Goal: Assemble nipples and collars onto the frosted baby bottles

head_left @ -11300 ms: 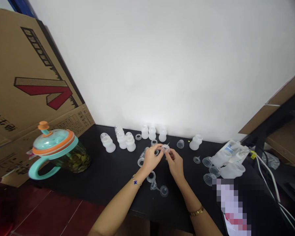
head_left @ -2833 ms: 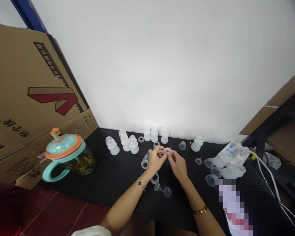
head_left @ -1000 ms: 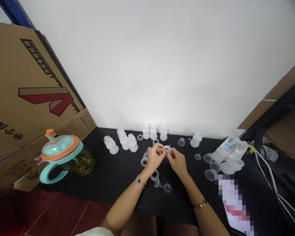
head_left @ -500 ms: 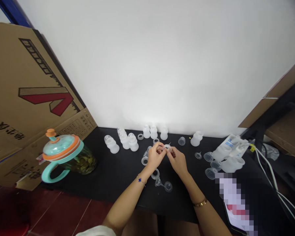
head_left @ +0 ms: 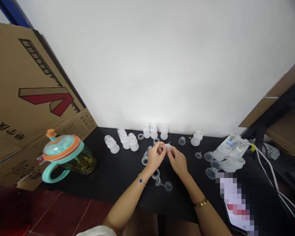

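Between my two hands, above the middle of the black table, is a whitish baby bottle collar ring (head_left: 167,146). My left hand (head_left: 155,156) pinches its left side with thumb and fingertips. My right hand (head_left: 178,160) grips the near right side. A thin pointed tip sticks up behind the ring; what it belongs to is partly hidden. Beside my left hand lie several more collar rings (head_left: 145,160), some covered by the hand. Nearer to me are translucent bottle nipples (head_left: 168,186), lying on the tabletop.
White baby bottles (head_left: 153,131) stand along the wall, several with caps at left. A dome cap (head_left: 182,141), a nipple (head_left: 198,155) and bottles (head_left: 232,164) are at right. A large tea jug (head_left: 68,157) stands left; a phone (head_left: 236,206) lies front right.
Both hands stay nearly in place with the collar ring between them. The ring and fingers have shifted very slightly; the things on the table look the same.
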A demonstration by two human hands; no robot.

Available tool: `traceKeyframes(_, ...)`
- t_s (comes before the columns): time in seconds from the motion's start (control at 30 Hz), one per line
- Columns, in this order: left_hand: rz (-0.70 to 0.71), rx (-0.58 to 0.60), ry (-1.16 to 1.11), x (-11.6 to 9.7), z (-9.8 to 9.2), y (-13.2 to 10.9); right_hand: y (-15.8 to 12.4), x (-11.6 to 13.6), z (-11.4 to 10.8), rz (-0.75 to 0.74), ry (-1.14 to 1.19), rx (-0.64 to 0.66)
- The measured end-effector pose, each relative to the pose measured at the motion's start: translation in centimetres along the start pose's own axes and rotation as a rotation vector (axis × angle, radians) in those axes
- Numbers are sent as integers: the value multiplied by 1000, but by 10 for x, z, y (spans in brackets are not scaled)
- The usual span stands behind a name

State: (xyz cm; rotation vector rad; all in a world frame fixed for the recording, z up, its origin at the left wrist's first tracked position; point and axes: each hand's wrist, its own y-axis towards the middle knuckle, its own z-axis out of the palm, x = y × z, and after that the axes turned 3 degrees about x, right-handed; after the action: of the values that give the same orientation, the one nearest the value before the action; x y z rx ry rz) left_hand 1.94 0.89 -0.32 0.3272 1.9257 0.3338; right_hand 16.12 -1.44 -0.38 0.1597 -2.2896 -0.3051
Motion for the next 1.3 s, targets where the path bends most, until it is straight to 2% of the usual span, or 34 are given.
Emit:
traceKeyframes(0.13, 35, -3, 31, 0, 1, 0, 0, 0, 0, 23, -24, 2)
traceKeyframes(0.47, -10, 69, -57, -2, 2, 1, 0, -5, 5, 17, -30, 24)
traceKeyframes(1.3, -28, 47, -7, -4, 0, 0, 1, -4, 2, -38, 11, -14)
